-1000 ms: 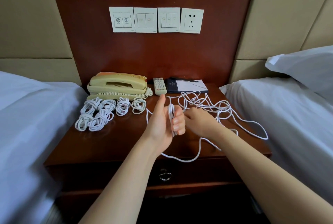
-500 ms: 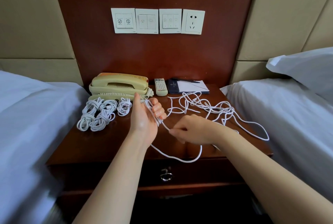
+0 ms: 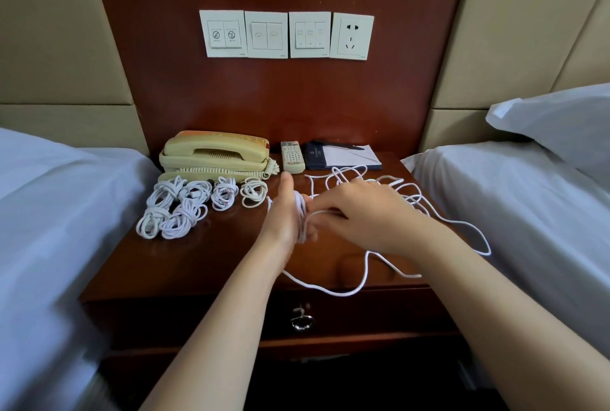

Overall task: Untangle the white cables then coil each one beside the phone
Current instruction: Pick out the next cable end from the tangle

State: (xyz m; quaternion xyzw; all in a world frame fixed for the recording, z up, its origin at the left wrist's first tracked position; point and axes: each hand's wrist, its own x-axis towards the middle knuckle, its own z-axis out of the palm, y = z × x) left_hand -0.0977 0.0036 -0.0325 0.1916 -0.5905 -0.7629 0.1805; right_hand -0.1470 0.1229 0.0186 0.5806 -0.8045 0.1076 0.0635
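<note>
Winding thin white cable round the gripping left hand, right hand is pinching it; several white coils are lying finished, right-edge tangle waiting.

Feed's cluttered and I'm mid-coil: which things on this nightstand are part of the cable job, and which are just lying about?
Part of the job:
- loose white cable, looped on the left hand, pinched by the right hand
- finished coils
- phone

Just lying about:
- remote
- notepad with pen
- wall switches
- pillow
</note>
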